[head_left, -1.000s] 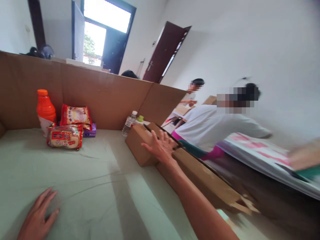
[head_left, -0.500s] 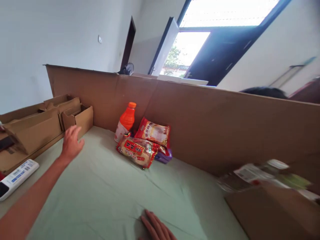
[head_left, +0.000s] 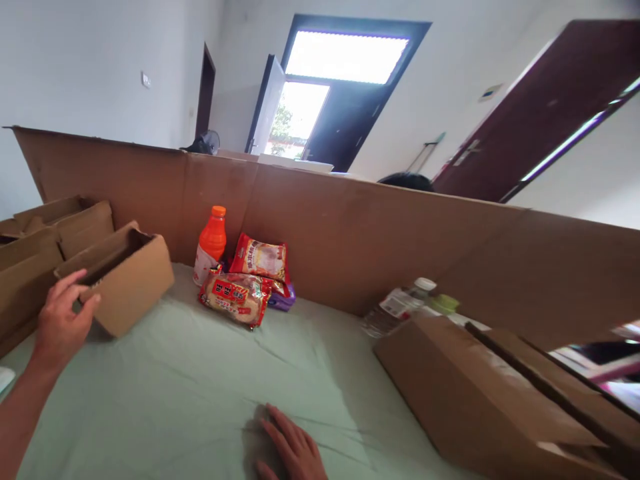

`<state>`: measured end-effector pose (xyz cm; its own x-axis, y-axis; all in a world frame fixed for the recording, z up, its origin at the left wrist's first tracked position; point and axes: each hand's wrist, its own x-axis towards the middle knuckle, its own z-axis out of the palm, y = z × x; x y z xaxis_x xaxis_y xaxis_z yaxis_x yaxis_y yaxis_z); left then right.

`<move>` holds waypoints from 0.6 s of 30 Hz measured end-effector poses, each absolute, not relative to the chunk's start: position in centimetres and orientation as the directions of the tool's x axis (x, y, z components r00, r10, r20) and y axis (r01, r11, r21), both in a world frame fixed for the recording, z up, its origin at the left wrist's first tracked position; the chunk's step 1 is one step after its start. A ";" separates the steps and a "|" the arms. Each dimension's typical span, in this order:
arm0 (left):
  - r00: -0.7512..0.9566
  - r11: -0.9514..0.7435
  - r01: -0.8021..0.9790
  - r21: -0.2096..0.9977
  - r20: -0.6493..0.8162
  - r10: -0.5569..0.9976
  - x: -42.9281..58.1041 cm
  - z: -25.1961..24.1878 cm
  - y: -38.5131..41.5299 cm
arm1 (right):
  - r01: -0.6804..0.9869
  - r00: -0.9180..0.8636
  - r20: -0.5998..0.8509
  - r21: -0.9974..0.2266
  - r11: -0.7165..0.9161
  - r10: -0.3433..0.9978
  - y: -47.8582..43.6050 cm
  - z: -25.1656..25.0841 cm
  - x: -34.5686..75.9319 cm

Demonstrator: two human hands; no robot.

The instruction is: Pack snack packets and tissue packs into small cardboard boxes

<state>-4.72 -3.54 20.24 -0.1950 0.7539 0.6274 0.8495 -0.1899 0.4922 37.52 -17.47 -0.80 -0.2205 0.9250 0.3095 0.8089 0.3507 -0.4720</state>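
Note:
My left hand [head_left: 63, 323] grips the near end of a small open-topped cardboard box [head_left: 133, 290], thumb on one side of the wall and fingers over the other. The box stands angled out from the other boxes. My right hand [head_left: 293, 447] lies low in the middle over the green cloth [head_left: 200, 393], fingers stretched out and holding nothing. Ahead, an orange drink bottle [head_left: 212, 237] stands beside a red snack bag [head_left: 263, 259], a clear-and-red rice cracker bag [head_left: 234, 297] and a purple package [head_left: 283, 298].
More cardboard boxes [head_left: 30, 267] line the left side. A tall cardboard wall [head_left: 320, 233] runs along the back. On the right, a clear bottle [head_left: 395, 307] with a white cap leans behind a large cardboard box [head_left: 450, 380]. A white object [head_left: 5, 378] shows at the left edge.
My left hand has taken hold of the small box and pulled it out from the row, turning it. The view has swung right. My right hand still rests low in the middle.

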 end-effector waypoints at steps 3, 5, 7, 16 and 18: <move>-0.062 -0.319 0.787 0.528 0.581 0.811 -3.2 18.1 -10.8 | 0.677 0.056 0.316 -0.709 0.197 0.947 -18.2 0.2 36.8; 0.071 -0.403 0.731 0.551 0.526 0.848 -1.6 17.0 -14.7 | 0.509 0.223 0.238 -0.856 0.096 0.945 -18.5 1.5 36.1; 0.168 -0.462 0.681 0.568 0.493 0.854 0.4 16.1 -17.5 | 0.339 0.311 0.128 -0.941 0.017 0.942 -18.7 3.2 35.4; -0.138 -0.333 0.331 0.883 0.395 0.908 6.8 13.0 -19.5 | 0.132 0.277 0.037 -0.991 0.000 0.960 -19.4 6.3 34.4; -0.128 -0.249 0.242 0.938 0.286 0.950 6.7 11.7 -19.0 | 0.199 0.265 0.056 -0.980 0.002 0.963 -19.2 6.4 35.2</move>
